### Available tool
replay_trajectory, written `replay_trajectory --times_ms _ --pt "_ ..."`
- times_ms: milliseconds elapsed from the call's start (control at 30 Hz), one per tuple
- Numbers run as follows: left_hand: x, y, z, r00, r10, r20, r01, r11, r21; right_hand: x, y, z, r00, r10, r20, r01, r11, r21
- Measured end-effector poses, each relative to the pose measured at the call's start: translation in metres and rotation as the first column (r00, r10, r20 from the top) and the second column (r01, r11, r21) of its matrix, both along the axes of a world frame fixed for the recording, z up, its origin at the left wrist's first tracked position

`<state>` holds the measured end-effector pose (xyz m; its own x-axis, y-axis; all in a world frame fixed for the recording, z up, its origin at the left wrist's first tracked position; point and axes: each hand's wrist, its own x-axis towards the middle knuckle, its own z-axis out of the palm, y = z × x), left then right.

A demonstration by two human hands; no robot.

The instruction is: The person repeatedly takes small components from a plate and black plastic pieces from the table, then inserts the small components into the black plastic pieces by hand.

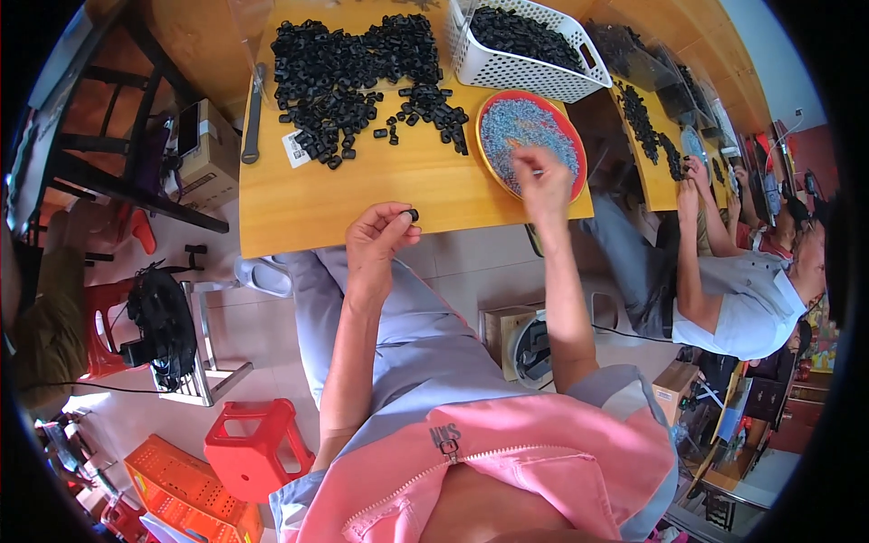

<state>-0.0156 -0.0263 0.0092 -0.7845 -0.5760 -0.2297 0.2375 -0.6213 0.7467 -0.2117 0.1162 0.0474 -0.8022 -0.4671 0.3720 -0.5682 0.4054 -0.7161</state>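
My left hand (373, 242) is closed over the near edge of the table, pinching a small black cylindrical part (414, 215) between thumb and fingertips. Above the red round tray (580, 167) at the table's right side, my right hand (547, 192) has its fingers drawn together in a pinch. A tiny pale bit shows at those fingers, too small to name. Many small blue-grey pieces (523, 118) fill the tray. Farther back on the yellow wooden table (407, 185) lies a large heap of similar black parts (353, 63), with loose ones spread in front.
A white perforated basket (520, 77) holds more black parts at the back right. A dark strap-like strip (253, 113) lies along the table's left edge. To the right, a co-worker (733, 303) handles black parts at another table. A red stool (258, 448) stands lower left.
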Motion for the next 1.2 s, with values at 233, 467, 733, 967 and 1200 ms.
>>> replay_trajectory --times_ms 233,467,733,967,1200 --pt "-0.002 -0.001 0.002 1.0 -0.008 -0.007 0.009 0.999 0.038 -0.052 0.021 -0.018 0.965 0.183 -0.188 -0.112 0.935 0.336" --pt "-0.001 -0.001 0.0 1.0 -0.019 0.006 0.018 0.998 0.067 -0.064 0.025 -0.01 0.914 0.115 0.389 -0.079 0.991 -0.107" --pt "-0.001 0.004 -0.003 0.999 -0.037 -0.034 0.041 0.989 0.145 -0.006 0.009 0.021 0.826 0.204 0.525 -0.098 0.97 -0.222" --pt "-0.002 0.005 0.001 0.996 -0.069 -0.058 0.076 0.989 0.13 0.071 -0.024 0.014 0.694 0.491 0.527 -0.399 0.871 -0.286" --pt "0.001 0.007 -0.001 0.994 -0.076 -0.08 0.084 0.991 0.103 0.081 -0.031 0.017 0.755 0.513 0.409 -0.502 0.853 -0.144"
